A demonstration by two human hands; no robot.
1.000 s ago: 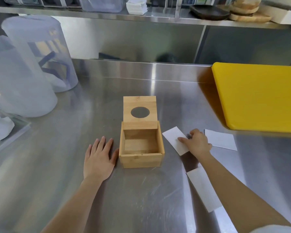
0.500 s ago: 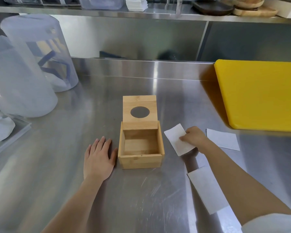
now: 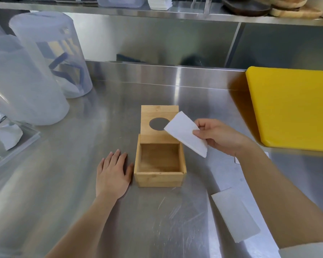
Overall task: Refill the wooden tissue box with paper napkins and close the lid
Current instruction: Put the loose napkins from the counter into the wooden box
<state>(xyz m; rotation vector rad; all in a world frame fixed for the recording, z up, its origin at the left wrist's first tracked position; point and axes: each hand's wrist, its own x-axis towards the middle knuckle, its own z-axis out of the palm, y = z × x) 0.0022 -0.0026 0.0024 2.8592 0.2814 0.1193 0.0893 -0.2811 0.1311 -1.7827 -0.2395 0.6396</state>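
The wooden tissue box [image 3: 159,178] stands open and empty in the middle of the steel counter. Its lid [image 3: 157,112], with a round hole, lies folded back behind it. My right hand [image 3: 218,135] pinches a white paper napkin [image 3: 186,134] in the air, just above the box's right rear corner. My left hand [image 3: 113,174] rests flat on the counter with fingers spread, its thumb touching the box's left side. Another napkin [image 3: 234,214] lies on the counter at the front right. A third is mostly hidden under my right forearm.
A yellow cutting board [image 3: 295,107] lies at the right. Two tall translucent plastic containers [image 3: 50,53] stand at the left, with a clear tray [image 3: 13,142] in front of them. A shelf above holds a napkin stack [image 3: 159,3] and dark and wooden dishes [image 3: 248,6].
My right hand has lifted one napkin off the counter and carried it up and left, over the box's right rear corner. My left hand has stayed flat beside the box.
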